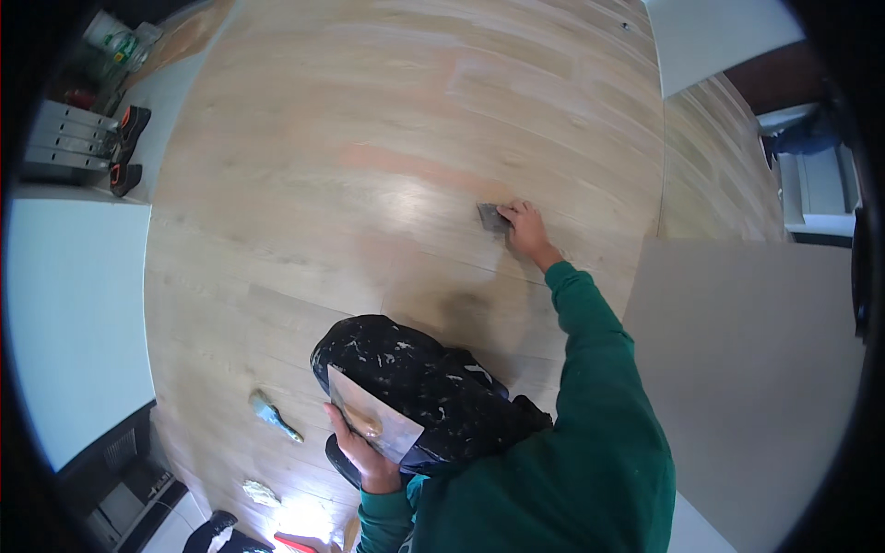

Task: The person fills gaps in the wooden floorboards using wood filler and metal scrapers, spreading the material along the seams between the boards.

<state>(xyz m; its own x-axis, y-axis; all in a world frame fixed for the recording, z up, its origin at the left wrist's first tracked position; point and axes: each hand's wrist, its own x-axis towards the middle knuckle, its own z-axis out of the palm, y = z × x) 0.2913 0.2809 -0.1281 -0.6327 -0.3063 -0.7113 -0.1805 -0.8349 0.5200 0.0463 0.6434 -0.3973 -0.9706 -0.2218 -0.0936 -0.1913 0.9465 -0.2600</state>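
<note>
Left hand (361, 452) grips one wide putty blade (373, 419); right hand (525, 226) presses one scraper (491, 217), seemingly, on floor (304, 184).

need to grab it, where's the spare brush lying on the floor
In the head view the brush lies on the wood floor at lower left, left of the left hand holding a wide blade.

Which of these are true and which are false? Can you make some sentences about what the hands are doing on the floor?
1. The right hand presses a small scraper on the wooden floor. True.
2. The left hand is empty. False: it holds a wide flat metal blade smeared with filler.
3. A brush lies on the floor near the left hand. True.
4. The sleeves are red. False: the sleeve is green.
5. Both hands touch the floor. False: only the right hand's tool reaches it.
</note>
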